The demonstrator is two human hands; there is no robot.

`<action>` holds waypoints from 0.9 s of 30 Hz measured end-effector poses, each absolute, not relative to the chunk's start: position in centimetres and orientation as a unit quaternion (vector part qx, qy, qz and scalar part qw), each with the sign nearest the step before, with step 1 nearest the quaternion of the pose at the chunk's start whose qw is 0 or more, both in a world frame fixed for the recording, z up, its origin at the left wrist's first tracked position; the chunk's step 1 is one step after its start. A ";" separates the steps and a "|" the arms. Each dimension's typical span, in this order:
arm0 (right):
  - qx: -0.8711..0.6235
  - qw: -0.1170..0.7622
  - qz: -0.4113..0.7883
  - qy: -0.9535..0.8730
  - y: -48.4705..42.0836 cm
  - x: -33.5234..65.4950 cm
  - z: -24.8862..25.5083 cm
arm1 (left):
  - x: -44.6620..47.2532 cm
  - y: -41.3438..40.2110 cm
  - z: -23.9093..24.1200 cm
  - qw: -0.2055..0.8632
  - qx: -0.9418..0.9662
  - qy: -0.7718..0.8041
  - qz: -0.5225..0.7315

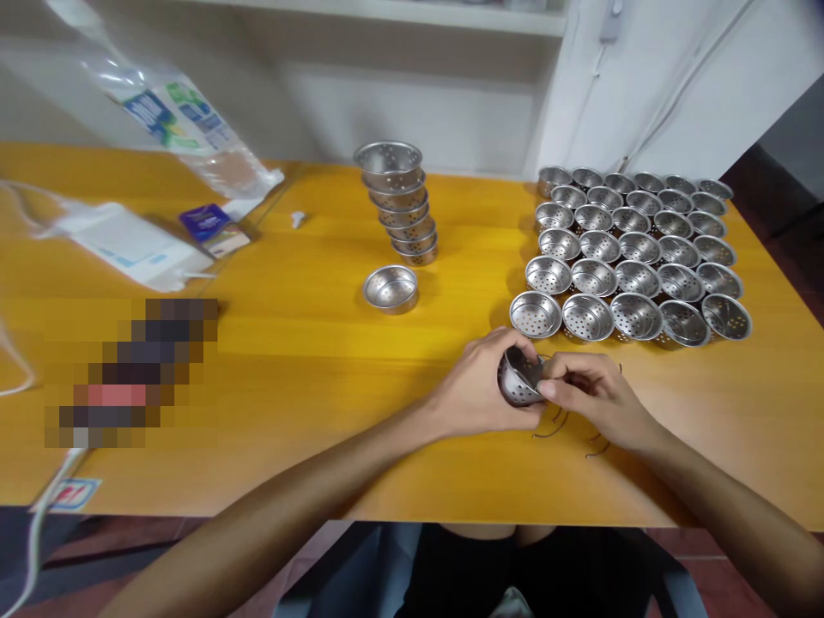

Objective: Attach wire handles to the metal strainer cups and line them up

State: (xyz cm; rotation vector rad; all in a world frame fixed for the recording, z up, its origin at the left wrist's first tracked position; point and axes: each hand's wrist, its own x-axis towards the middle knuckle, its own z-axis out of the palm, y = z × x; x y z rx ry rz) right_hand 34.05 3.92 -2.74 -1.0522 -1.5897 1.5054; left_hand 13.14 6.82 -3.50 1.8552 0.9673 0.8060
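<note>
A small perforated metal cup (515, 382) lies tilted in my left hand (482, 386), whose fingers and thumb wrap round its side. At the cup's right rim my right hand (585, 390) is closed in a pinch, thumb and fingertips touching the edge. What sits between those fingertips is too small to make out. Several thin curved wires (559, 427) lie on the table under and beside my right hand. Part of the cup's rim is hidden behind my fingers.
Rows of upright perforated cups (637, 249) stand at the right. Behind my hands are a leaning stack of cups (399, 206) and a single cup (390, 289). A plastic bag (193, 120), a white box (132, 245) and a cable (48, 515) are at the left.
</note>
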 end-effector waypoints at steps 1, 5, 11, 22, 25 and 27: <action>-0.405 0.347 0.583 -0.613 3.9 34.0 -2.8 | 13.2 6.8 -3.5 0.429 0.749 0.388 0.323; -0.388 0.359 0.587 -0.613 4.0 33.7 -2.8 | 13.2 6.9 -3.6 0.408 0.764 0.376 0.328; -0.391 0.364 0.587 -0.608 3.8 33.3 -3.0 | 13.0 7.1 -3.8 0.386 0.779 0.363 0.335; -0.399 0.371 0.579 -0.607 3.6 33.0 -3.3 | 13.1 7.1 -3.8 0.373 0.786 0.348 0.349; -0.401 0.364 0.573 -0.615 3.6 32.9 -3.3 | 13.1 7.1 -3.6 0.371 0.786 0.350 0.350; -0.404 0.366 0.566 -0.618 3.5 32.9 -3.3 | 13.0 7.1 -3.6 0.368 0.786 0.351 0.352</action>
